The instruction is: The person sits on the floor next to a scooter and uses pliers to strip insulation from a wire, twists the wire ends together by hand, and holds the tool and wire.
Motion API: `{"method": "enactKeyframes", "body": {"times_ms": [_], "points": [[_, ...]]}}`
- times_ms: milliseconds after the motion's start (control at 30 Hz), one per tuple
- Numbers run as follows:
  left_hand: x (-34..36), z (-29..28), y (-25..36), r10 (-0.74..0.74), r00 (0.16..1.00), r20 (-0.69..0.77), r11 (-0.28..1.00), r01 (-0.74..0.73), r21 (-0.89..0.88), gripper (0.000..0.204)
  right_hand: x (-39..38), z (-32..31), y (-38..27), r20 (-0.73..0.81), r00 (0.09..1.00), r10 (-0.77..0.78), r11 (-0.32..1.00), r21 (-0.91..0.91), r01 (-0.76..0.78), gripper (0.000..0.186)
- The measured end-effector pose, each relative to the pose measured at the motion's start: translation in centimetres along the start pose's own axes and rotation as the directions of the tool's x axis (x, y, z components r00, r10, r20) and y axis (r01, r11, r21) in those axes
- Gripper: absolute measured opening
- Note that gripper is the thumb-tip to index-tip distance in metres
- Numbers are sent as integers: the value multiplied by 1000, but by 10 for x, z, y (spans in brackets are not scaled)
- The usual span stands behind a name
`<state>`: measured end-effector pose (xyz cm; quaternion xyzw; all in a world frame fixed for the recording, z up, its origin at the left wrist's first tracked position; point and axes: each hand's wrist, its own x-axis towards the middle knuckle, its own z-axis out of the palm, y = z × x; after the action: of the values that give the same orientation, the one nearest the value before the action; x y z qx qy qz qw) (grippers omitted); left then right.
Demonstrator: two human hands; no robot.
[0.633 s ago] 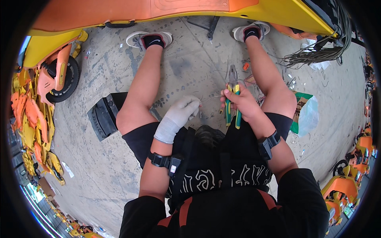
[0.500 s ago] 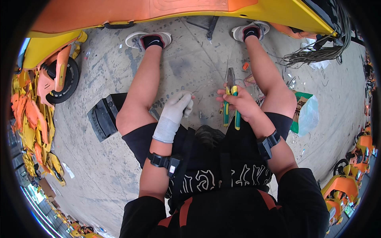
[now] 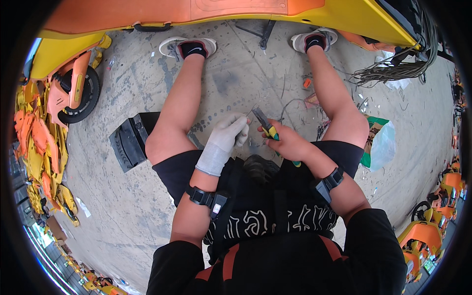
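Bare right hand (image 3: 289, 143) is gripping steel pliers (image 3: 271, 132) with green-and-yellow handles, nose slanting forward-left beside the curled, grey-knit-gloved left hand (image 3: 227, 132), can't tell if that's pinching anything.

"What do you count at the centre of the frame?"
"One left hand (image 3: 229, 131), one right hand (image 3: 291, 143), one glove (image 3: 213, 156), one pair of pliers (image 3: 270, 131)."
"And a little lower?"
"Two wristbands (image 3: 199, 195), one to the left, one to the right."
"Along the top?"
"Two shoes (image 3: 210, 46), one on either side."
"Upper right?"
"One bundle of cable (image 3: 393, 74)."
"Right of centre?"
"One bag (image 3: 384, 142)."
"Upper left?"
"One wheel (image 3: 93, 96)."
"Far left?"
"One heap of panels (image 3: 37, 142); they overlap too much to count."
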<state>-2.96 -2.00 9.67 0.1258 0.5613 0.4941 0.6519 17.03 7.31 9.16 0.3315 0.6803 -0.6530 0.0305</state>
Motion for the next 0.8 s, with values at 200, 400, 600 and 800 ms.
{"method": "enactKeyframes", "body": {"times_ms": [200,400,600,800], "points": [[-5,7,7,-26,999,-24,997,27,79,19,-2,-4,-6,3,1000,4,995,-100,-4,56],[-1,11,4,-18,1000,16,958,13,287,22,-1,-2,-5,-10,1000,-30,996,-87,29,53],[1,12,4,-48,999,17,939,39,342,25,-1,-1,-4,2,999,-52,996,-69,52,53],[0,14,5,-61,998,26,943,49,330,24,-3,1,-8,-32,998,-63,994,-94,59,43]]}}
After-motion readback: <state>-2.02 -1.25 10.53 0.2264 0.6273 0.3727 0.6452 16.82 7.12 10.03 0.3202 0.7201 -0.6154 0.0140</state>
